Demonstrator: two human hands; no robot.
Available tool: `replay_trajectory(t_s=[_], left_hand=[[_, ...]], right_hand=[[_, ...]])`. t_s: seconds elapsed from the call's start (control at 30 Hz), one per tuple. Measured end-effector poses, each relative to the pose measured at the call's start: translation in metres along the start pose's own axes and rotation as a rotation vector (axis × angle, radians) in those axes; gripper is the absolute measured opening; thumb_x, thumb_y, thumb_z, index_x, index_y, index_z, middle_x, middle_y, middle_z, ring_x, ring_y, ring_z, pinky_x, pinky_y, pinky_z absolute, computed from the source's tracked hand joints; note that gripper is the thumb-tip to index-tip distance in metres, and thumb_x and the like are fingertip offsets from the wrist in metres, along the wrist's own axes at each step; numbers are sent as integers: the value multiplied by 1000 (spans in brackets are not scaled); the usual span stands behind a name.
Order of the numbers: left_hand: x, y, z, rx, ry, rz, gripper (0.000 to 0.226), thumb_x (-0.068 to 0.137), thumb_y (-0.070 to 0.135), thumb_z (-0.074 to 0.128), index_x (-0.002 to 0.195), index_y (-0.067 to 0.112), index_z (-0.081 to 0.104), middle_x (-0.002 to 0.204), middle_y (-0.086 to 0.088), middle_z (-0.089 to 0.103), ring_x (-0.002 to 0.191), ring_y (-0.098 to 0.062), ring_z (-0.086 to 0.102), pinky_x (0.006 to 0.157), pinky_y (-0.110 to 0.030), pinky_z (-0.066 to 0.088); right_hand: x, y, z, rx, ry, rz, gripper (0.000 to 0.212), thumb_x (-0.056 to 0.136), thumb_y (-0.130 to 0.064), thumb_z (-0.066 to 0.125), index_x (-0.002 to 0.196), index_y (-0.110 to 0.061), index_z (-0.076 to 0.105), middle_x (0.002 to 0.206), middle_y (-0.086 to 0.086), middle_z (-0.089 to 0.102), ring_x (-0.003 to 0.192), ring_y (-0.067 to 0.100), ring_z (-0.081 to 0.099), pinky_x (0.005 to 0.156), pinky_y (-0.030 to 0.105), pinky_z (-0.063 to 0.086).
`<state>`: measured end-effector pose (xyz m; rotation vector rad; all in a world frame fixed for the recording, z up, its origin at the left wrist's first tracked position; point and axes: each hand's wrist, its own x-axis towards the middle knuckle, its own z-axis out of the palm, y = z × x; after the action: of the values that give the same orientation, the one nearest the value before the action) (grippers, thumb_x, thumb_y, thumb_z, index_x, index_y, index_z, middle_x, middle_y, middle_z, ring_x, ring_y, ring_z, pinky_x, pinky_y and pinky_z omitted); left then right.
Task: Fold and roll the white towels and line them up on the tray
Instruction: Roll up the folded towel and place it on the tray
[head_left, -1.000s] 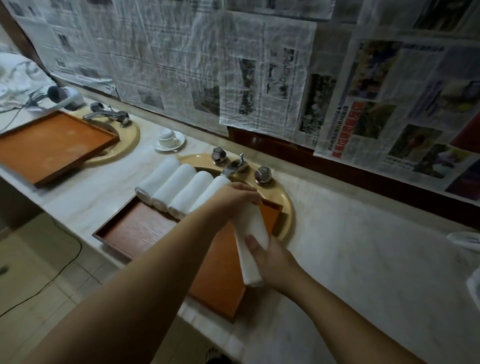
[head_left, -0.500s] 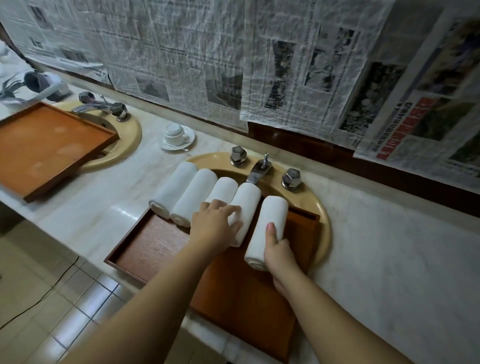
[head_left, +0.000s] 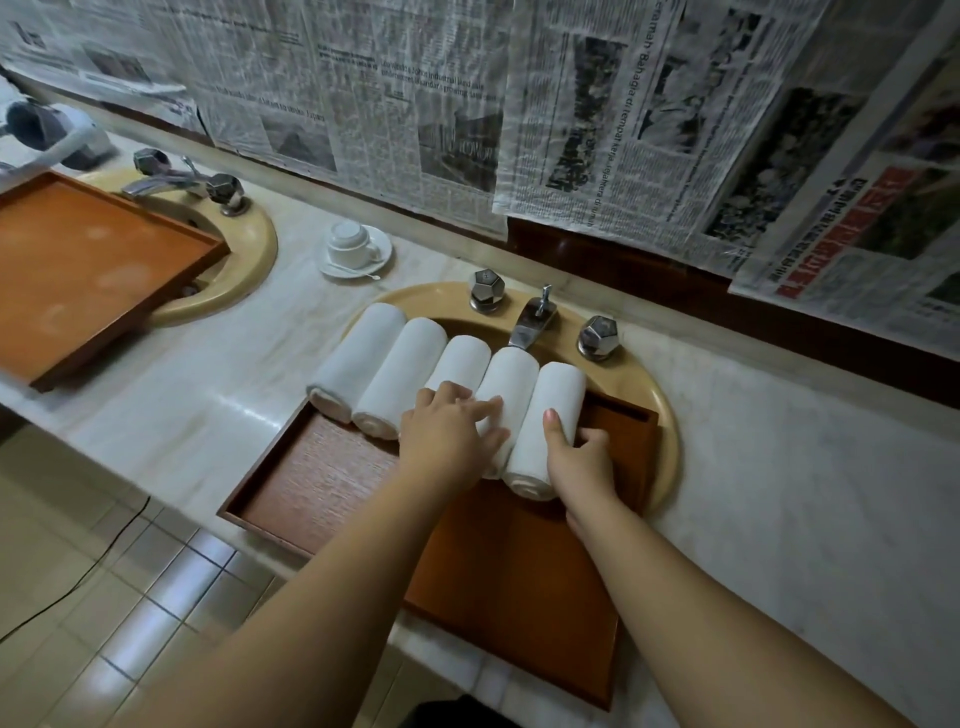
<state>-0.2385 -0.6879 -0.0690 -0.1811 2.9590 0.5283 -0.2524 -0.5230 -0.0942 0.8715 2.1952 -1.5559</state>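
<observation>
Nearest the camera: two bare forearms reached forward over the brown tray (head_left: 332, 483).
Tray: it lay on the marble bench (head_left: 779, 493), its far end over a yellow sink (head_left: 667, 415).
Left hand (head_left: 449, 436): palm down, fingers (head_left: 480, 408) spread and fairly straight, resting on the near ends of the third and fourth towels.
Right hand (head_left: 579, 460): thumb on top of the fifth towel (head_left: 548, 421), other fingers curled against its right side, gripping it.
Rolled towels (head_left: 387, 364): five white rolls lay side by side, touching, across the tray's far end, the fifth at the right end of the row.
Behind the towels: a chrome tap (head_left: 532, 317) with two knobs.
Farther left: a white cup and saucer (head_left: 356, 249), a second tray (head_left: 88, 275) over another sink.
Wall: covered with newspaper sheets (head_left: 415, 98).
</observation>
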Motion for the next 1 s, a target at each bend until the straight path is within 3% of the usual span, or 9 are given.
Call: replay_trajectory(t_s=[0.1,0.23,0.37,0.5,0.57,0.63,0.77,0.87,1.0], left_hand=[[0,-1,1,-10,-4,3,43,97,68,51,138,55,56,147,7,49,135,-25,40,103,-45,40],[-1,0,0,-18,-12,2,43,97,68,52,138,55,56,147,6,49,135,-26,39,105,-47,41],[-4,3,-4,-38,-21,-12,42,97,66,53,138,56,55,148,6,48,136,-26,38,107,-48,40],[-7,4,-9,5,-62,32,43,103,57,44,146,49,49,155,1,44,141,-30,37,110,-50,39],[-12,4,-9,-24,-47,35,49,105,53,43,152,43,45,159,-2,43,144,-30,36,112,-50,38],[-21,7,-7,-79,15,8,54,104,52,47,155,37,45,159,-4,43,145,-29,37,113,-49,39],[-48,35,3,-173,130,6,54,99,52,59,150,34,54,155,0,47,143,-27,38,114,-49,41],[-67,76,17,-271,164,122,45,97,45,65,139,31,64,146,1,56,135,-25,43,106,-47,46],[-89,150,47,-281,72,347,36,99,42,64,131,27,69,134,1,63,122,-23,52,101,-38,46]], right_hand=[[-1,-3,-2,-43,35,-45,58,93,-62,63,130,-21,46,117,3,60,91,20,63,68,35,54],[-1,-7,-3,-106,54,-54,61,93,-63,64,132,-19,50,113,0,59,93,23,61,64,33,53],[-1,-16,-4,-142,73,-32,66,93,-60,64,139,-17,47,130,7,62,110,31,64,85,42,57],[-5,-20,-14,-83,11,-50,69,98,-51,60,155,-18,37,147,7,53,126,31,57,85,38,50],[-8,-15,-24,-54,-34,-101,73,97,-52,60,158,-22,34,152,3,49,130,28,55,95,42,54],[-14,-7,-38,-72,-56,-175,72,97,-53,62,158,-26,36,150,1,52,128,24,57,100,41,52],[-21,13,-84,-73,-32,-255,58,99,-45,64,152,-31,44,138,-4,61,118,14,60,92,32,50],[-22,31,-133,-92,52,-285,51,99,-41,66,146,-30,50,132,-6,63,106,10,63,87,28,51],[-23,62,-210,-34,187,-263,42,98,-38,66,138,-32,55,127,-10,62,94,-1,61,75,24,52]])
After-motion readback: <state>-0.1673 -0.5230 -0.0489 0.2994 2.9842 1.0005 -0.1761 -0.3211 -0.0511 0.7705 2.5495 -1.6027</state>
